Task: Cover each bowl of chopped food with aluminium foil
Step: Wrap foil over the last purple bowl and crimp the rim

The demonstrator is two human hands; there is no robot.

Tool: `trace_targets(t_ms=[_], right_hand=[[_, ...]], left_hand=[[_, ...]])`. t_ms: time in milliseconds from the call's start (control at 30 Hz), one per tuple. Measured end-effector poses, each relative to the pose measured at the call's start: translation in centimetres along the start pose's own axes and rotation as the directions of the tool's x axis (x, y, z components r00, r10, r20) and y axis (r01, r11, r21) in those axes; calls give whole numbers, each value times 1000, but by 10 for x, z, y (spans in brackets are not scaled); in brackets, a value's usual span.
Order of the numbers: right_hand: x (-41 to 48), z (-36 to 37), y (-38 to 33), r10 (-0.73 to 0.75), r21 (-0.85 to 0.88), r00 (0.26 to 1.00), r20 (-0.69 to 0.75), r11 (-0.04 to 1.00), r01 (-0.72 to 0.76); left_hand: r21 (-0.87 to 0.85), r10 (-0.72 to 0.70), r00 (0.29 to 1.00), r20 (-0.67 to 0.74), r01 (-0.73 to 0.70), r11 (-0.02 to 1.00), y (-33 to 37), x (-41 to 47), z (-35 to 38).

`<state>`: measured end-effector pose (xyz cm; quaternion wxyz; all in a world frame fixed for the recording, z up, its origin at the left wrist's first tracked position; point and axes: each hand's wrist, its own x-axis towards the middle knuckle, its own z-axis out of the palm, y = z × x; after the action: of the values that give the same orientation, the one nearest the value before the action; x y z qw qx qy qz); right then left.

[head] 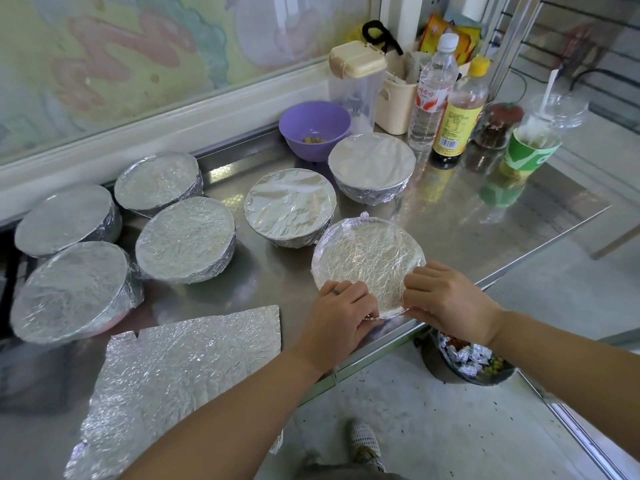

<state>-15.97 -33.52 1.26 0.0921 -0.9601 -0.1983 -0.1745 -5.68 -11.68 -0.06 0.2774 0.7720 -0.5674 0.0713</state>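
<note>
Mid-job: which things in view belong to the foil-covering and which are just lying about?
Job: near bowl, its foil edge pinched by left hand and right hand; six wrapped bowls; spare foil sheet; purple bowl, uncovered.
Lying about: water bottle; yellow-capped bottle; lidded clear container; green-labelled cup; bin of foil scraps below.

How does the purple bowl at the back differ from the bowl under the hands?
The purple bowl is uncovered, a few yellowish pieces showing inside; the near bowl is covered with crinkled foil. The purple bowl is untouched; the left hand and right hand pinch the near bowl's foil at its rim. Both rest on the steel table.
</note>
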Motion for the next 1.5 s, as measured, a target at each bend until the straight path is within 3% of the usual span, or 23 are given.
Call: trace_targets(t_ms=[100, 167, 200, 233, 300, 367, 433, 500, 667, 867, 1033, 1167, 1300, 1400, 1500], right_hand=[[-3, 2, 2, -1, 16, 1000, -12, 1000, 2], [-10, 4, 1, 149, 61, 987, -54, 987, -145], [-13, 5, -4, 302, 114, 950, -84, 950, -292], [-16, 7, -14, 484, 203, 867, -114, 866, -457], [-16, 8, -43, 802, 442, 590, -93, 565, -697], [-6, 10, -66, 923, 651, 369, 110, 214, -728], [3, 19, -72, 887, 726, 301, 349, -53, -685], [13, 22, -71, 815, 684, 286, 504, -174, -709], [23, 25, -69, 775, 592, 282, 566, -144, -793], [23, 22, -67, 747, 557, 244, 619, -198, -807], [17, 16, -56, 835, 476, 207, 510, -73, -876], [16, 15, -52, 890, 544, 151, 431, -123, -830], [20, 18, -52, 912, 595, 82, 403, -193, -780], [22, 17, -53, 921, 608, 72, 382, -192, -771], [22, 14, -48, 928, 595, 71, 365, -174, -784]], left_hand=[[3, -7, 1000, -12, 7, 1000, 1, -1, 1], [6, -60, 998, -27, 61, 998, 3, -2, 2], [9, -93, 995, -40, 93, 996, 5, -2, 3], [6, -119, 991, -55, 120, 993, 7, -1, 4], [-6, -153, 984, -88, 153, 988, 10, 1, 6], [-8, -160, 981, -107, 161, 987, 13, 4, 8], [8, -164, 981, -104, 166, 986, 16, 5, 9], [15, -169, 980, -101, 171, 985, 17, 5, 11], [-7, -165, 984, -74, 165, 986, 15, 5, 14], [10, -162, 985, -63, 163, 987, 18, 3, 15], [-12, -173, 985, 12, 173, 985, 18, 13, -6], [-39, -349, 933, -85, 347, 937, -24, 38, -32], [-26, -537, 839, 88, 540, 841, -50, 76, -41], [27, -554, 805, 215, 562, 827, -57, 101, -37], [114, -535, 814, 224, 524, 844, -60, 117, -32]])
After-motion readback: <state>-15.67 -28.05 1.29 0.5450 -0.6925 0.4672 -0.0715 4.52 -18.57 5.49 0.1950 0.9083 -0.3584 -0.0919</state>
